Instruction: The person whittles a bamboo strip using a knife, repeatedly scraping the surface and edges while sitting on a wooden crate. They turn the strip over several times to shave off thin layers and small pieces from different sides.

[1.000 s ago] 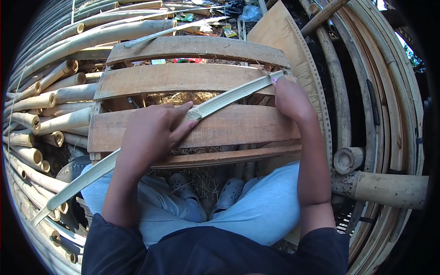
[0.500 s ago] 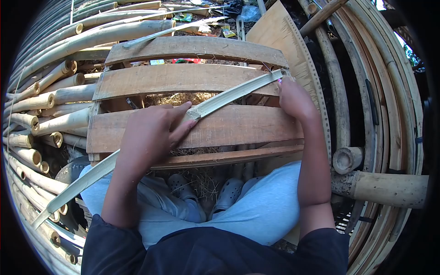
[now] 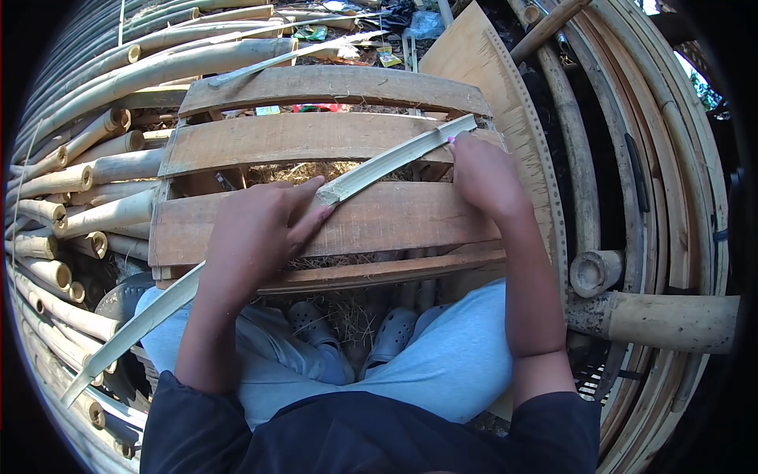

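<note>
A long pale split-bamboo strip [image 3: 399,162] lies diagonally across a slatted wooden bench [image 3: 347,225], its lower end passing under my left forearm to the lower left. My left hand [image 3: 264,225] grips the strip near its middle, thumb and forefinger on either side of a node. At the upper right end, my right hand [image 3: 483,172] is closed, with its thumb touching the strip's edge. Whatever the right fingers hold is hidden behind the hand.
Stacked bamboo poles [image 3: 118,170] fill the left side. A thin wooden board [image 3: 493,87] leans at the bench's right end. Farther right are a thick bamboo pole [image 3: 671,322] and long slats [image 3: 663,158]. Straw shows between the bench planks.
My right hand has moved left along the strip, leaving its upper end exposed. A thin dark piece beside that hand earlier is out of sight. My left hand stays almost in place.
</note>
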`<action>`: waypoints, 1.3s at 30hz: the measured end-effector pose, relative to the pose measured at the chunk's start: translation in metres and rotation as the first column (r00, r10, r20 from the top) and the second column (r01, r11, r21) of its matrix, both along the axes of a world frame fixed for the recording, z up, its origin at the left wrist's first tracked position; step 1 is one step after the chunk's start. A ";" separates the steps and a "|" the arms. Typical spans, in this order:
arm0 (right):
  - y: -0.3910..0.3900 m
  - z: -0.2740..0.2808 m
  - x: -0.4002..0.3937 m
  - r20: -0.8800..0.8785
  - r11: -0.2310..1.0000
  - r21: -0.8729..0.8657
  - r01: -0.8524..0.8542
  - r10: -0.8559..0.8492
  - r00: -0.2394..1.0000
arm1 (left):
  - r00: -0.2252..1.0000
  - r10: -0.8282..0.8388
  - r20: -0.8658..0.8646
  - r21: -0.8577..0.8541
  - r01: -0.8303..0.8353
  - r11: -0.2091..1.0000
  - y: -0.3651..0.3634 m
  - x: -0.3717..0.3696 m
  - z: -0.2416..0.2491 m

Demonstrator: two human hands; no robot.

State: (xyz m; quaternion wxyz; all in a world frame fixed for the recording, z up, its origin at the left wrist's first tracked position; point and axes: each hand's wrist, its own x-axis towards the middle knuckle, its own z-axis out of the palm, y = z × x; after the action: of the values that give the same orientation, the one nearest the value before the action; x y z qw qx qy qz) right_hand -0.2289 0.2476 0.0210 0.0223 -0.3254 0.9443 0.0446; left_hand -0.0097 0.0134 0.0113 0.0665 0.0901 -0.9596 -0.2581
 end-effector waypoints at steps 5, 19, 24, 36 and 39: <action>0.015 -0.008 -0.028 -0.078 0.992 0.070 0.109 -0.104 0.992 | 0.998 0.000 0.061 0.036 -0.003 0.999 0.000 0.000 0.005; 0.011 -0.003 -0.021 -0.049 0.993 0.078 0.091 -0.087 0.995 | 0.999 -0.003 0.036 0.026 0.002 1.000 -0.003 0.000 0.003; 0.007 0.001 -0.013 0.048 0.998 0.051 0.049 -0.052 0.997 | 0.999 -0.003 0.041 0.029 0.002 1.000 -0.006 0.000 0.003; 0.018 -0.004 -0.022 0.054 0.998 0.025 0.050 -0.051 0.997 | 0.999 0.001 0.034 0.027 -0.002 1.000 -0.004 0.000 0.004; 0.013 -0.001 -0.020 0.168 0.996 -0.090 0.008 0.008 0.986 | 0.999 -0.001 0.040 0.019 0.000 1.000 -0.004 -0.001 0.003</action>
State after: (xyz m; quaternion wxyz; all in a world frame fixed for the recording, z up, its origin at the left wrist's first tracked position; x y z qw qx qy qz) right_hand -0.2485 0.2603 0.0202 0.0873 -0.3287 0.9400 -0.0260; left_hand -0.0107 0.0097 0.0143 0.0463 0.0956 -0.9584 -0.2651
